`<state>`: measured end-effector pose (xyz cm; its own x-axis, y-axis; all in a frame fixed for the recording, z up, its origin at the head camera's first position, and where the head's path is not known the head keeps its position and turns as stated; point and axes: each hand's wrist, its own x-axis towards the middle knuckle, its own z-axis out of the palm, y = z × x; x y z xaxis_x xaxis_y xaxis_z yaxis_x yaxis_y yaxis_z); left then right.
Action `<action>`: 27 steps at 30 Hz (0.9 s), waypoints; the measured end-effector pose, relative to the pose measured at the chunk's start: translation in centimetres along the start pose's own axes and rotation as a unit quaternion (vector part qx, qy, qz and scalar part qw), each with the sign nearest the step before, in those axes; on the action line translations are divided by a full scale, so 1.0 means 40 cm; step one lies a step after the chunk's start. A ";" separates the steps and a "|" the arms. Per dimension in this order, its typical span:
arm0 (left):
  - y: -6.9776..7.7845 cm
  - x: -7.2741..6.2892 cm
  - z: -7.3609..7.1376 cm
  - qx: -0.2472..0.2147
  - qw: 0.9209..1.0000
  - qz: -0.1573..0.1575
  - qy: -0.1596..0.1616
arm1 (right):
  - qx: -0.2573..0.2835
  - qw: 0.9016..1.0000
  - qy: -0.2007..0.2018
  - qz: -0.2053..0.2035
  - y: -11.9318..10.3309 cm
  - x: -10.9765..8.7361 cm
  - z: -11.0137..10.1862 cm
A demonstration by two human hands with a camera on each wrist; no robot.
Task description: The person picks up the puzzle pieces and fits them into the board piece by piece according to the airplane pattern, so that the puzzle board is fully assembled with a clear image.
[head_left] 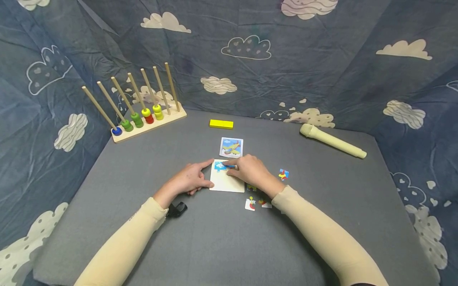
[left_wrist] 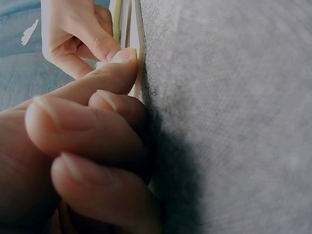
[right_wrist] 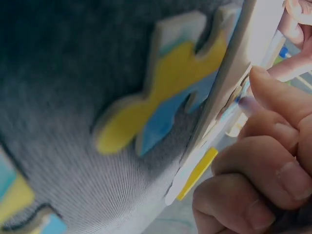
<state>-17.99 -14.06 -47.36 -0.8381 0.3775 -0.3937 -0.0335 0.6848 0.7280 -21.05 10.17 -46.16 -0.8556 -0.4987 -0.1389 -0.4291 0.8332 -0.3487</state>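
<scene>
A cream square puzzle board (head_left: 226, 183) lies on the table with blue-and-white puzzle pieces (head_left: 219, 167) along its far edge. My left hand (head_left: 187, 178) touches the board's left side, index finger at the far corner and thumb lower down, other fingers curled under. Over the far part of the board, my right hand (head_left: 250, 170) has thumb and index finger at a blue puzzle piece (head_left: 229, 165), partly hidden by the fingers. A yellow-and-blue puzzle piece (right_wrist: 175, 83) lies beside the board's right edge. Just beyond the board is an airplane picture card (head_left: 231, 147).
Loose puzzle pieces lie to the right, one red-and-blue (head_left: 284, 174), another white-and-red (head_left: 250, 204). A yellow block (head_left: 221, 124) sits farther back. A wooden peg stacker (head_left: 150, 128) with colored rings stands back left; a cream stick (head_left: 332, 141) with a thick end lies back right.
</scene>
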 end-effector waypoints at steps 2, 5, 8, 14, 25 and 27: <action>-0.001 0.001 -0.001 -0.001 1.000 0.002 0.000 | -0.012 1.000 0.000 -0.010 -0.002 -0.003 0.000; -0.001 0.002 -0.001 -0.002 1.000 0.004 0.000 | -0.041 0.999 0.002 -0.027 -0.003 -0.006 0.000; -0.001 0.002 -0.002 -0.004 1.000 0.004 0.001 | -0.073 0.996 0.002 -0.043 -0.005 -0.009 0.000; -0.001 0.000 -0.001 -0.004 1.000 0.003 0.002 | -0.092 0.994 0.005 -0.056 -0.009 -0.010 0.004; 0.000 -0.001 0.001 -0.004 1.000 0.001 0.001 | -0.020 0.999 0.012 -0.042 -0.002 -0.004 -0.008; -0.004 -0.003 -0.001 -0.009 1.000 0.005 0.000 | 0.010 0.999 0.017 -0.040 0.004 -0.006 -0.024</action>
<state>-17.90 -14.23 -47.40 -0.8382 0.3842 -0.3871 -0.0358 0.6695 0.7420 -21.19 10.66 -45.30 -0.8279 -0.5553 -0.0791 -0.4911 0.7856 -0.3763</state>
